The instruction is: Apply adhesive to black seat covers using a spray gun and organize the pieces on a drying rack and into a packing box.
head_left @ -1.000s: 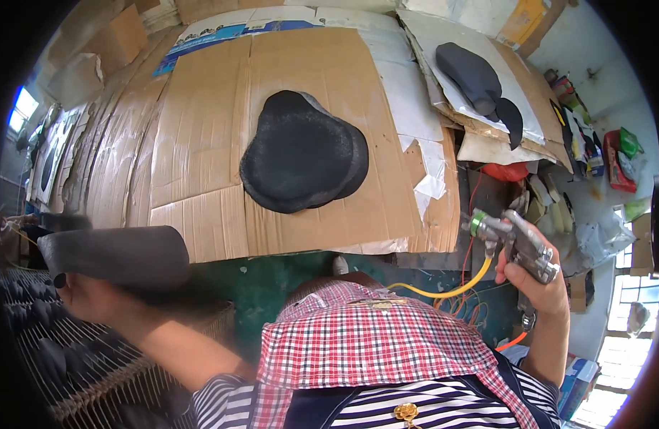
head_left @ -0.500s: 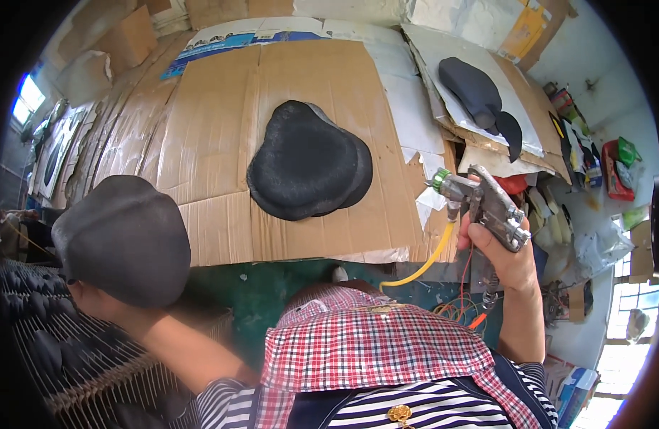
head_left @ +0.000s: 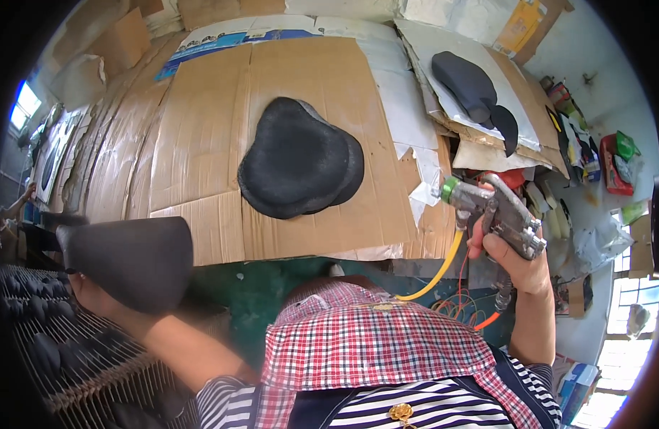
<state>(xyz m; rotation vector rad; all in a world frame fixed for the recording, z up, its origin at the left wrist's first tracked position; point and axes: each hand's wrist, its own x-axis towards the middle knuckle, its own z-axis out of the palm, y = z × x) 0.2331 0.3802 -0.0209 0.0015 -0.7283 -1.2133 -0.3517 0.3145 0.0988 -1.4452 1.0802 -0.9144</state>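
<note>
My left hand [head_left: 97,297] holds up a black, curved, saddle-shaped piece [head_left: 133,261] from below; most of my fingers are hidden behind it. In my right hand [head_left: 514,261] is a metal spray gun [head_left: 498,214] with a green ring, its nozzle pointing left. A yellow hose [head_left: 447,268] and an orange-ended hose [head_left: 489,320] run down from it. On the cardboard-covered table [head_left: 201,143] in front of me lies a stack of black rounded-triangular pieces [head_left: 297,161], apart from both hands.
More dark shaped pieces [head_left: 465,86] lie on a cardboard pile at the right. Wire racks [head_left: 93,357] bearing several small black pieces stand at lower left. A co-worker's arm [head_left: 22,204] shows at the far left. Hose loops [head_left: 458,307] hang below the table edge.
The black piece in my left hand has tipped, so its upper edge sits lower. My right hand with the spray gun has shifted slightly right and down. A co-worker's arm has come into view.
</note>
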